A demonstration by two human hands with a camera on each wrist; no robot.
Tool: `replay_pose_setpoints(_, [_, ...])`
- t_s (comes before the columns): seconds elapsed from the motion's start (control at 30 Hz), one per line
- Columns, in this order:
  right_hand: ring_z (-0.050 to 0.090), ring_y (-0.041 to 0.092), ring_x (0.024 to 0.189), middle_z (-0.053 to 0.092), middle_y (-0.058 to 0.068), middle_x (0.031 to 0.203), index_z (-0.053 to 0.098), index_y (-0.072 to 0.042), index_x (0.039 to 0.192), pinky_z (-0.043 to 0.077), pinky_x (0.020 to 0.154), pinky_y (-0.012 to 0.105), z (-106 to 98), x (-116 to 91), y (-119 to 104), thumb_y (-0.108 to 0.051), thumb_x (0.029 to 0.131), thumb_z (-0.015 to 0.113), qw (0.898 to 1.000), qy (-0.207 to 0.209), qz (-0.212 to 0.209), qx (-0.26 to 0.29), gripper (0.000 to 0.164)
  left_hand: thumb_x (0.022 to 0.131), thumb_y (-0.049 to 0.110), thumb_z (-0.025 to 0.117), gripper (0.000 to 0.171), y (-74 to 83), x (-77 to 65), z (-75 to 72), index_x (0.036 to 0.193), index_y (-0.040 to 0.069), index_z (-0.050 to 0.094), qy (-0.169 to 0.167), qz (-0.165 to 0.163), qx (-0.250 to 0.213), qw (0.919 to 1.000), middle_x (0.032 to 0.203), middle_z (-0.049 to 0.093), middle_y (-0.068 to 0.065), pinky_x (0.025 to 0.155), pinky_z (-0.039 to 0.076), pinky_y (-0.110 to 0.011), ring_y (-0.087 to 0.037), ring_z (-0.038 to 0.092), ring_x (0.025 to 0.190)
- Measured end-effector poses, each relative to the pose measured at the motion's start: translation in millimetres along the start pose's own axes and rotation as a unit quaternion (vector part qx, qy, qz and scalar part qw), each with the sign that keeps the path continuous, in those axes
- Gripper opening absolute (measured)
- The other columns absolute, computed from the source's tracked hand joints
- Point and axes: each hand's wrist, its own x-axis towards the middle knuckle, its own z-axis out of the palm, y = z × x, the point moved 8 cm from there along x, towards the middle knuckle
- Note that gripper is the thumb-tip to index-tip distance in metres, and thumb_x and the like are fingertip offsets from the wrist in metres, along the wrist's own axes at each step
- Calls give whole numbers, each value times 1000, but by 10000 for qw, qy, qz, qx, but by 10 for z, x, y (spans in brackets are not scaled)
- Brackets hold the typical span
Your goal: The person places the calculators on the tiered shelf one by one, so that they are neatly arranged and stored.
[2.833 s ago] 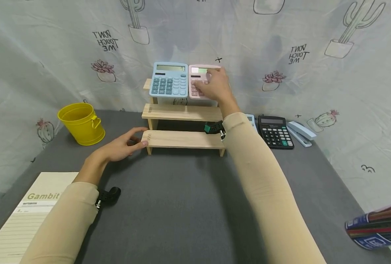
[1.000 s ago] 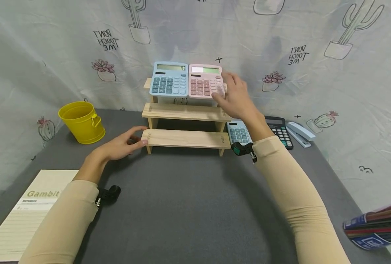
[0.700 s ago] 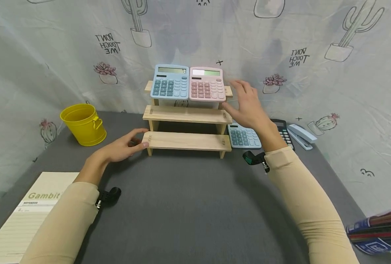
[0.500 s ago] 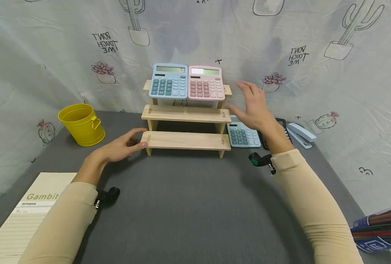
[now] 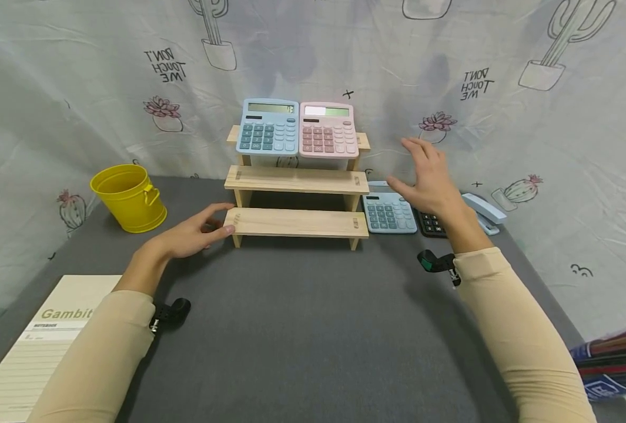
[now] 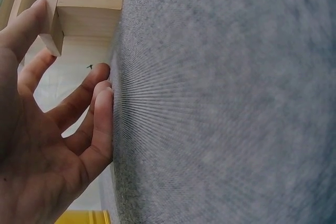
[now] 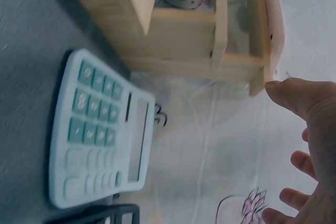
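My left hand [image 5: 193,234] steadies the left end of a three-tier wooden display stand [image 5: 297,223]; in the left wrist view its thumb and index finger pinch the lowest board's end, the other fingers loosely bent by the cloth. Side by side on the top tier lean a light blue calculator [image 5: 268,128] and a pink calculator [image 5: 328,130]. My right hand [image 5: 430,179] hovers right of the stand with fingers spread, holding nothing. Below it a second light blue calculator [image 7: 100,135] lies on the table; a black calculator [image 5: 432,224] beside it is partly hidden by my right hand and forearm.
A yellow bucket [image 5: 130,202] stands at the back left, with a notebook [image 5: 53,352] in front of it. A light blue stapler [image 5: 484,211] sits at the back right. A holder of pencils [image 5: 609,367] is at the right edge. A patterned curtain hangs behind.
My right hand has let go of the pink calculator and moved right, away from the stand. The pink calculator stays on the top tier. The left hand keeps its place.
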Motion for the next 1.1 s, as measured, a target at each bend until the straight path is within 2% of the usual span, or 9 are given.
replay_pose_setpoints(0.23, [25,55,144,27,22,163,30,-7,160,26,113,71,-34,-83,263,-30,95,72,9988,-89,438,-203,81,105,54,52,77,42,16,-9,165,27,13,-109,83,-80,9999,152,40,-30,92,55,-52,-44,56,125])
replay_pose_setpoints(0.37, [25,55,144,28,23,163,30,-7,161,24,114,70,-29,-94,385,-31,94,73,9984,-105,501,-219,83,105,54,53,77,47,14,-8,165,27,13,-107,62,-72,9999,152,40,-30,92,55,-51,-44,56,125])
replay_pose_setpoints(0.63, [20,56,145,25,26,162,25,-8,162,20,114,72,96,-186,666,-33,93,74,9963,-383,750,-147,88,104,58,51,77,11,20,-2,164,29,14,-67,2,33,10000,152,41,-30,91,55,-50,-43,57,123])
replay_pose_setpoints(0.9, [17,57,146,23,29,162,23,-7,163,14,116,72,225,-275,922,-33,94,73,9947,-521,871,-158,90,103,59,51,76,-2,15,2,164,31,15,-57,-50,-51,10000,152,40,-29,92,55,-50,-46,53,128])
replay_pose_setpoints(1.1, [16,60,145,23,30,162,22,-6,162,15,113,76,334,-340,1090,-35,93,74,9914,-685,1106,-139,91,104,58,52,75,-15,3,9,164,30,15,-19,-41,-42,10000,151,42,-29,89,55,-48,-44,57,124])
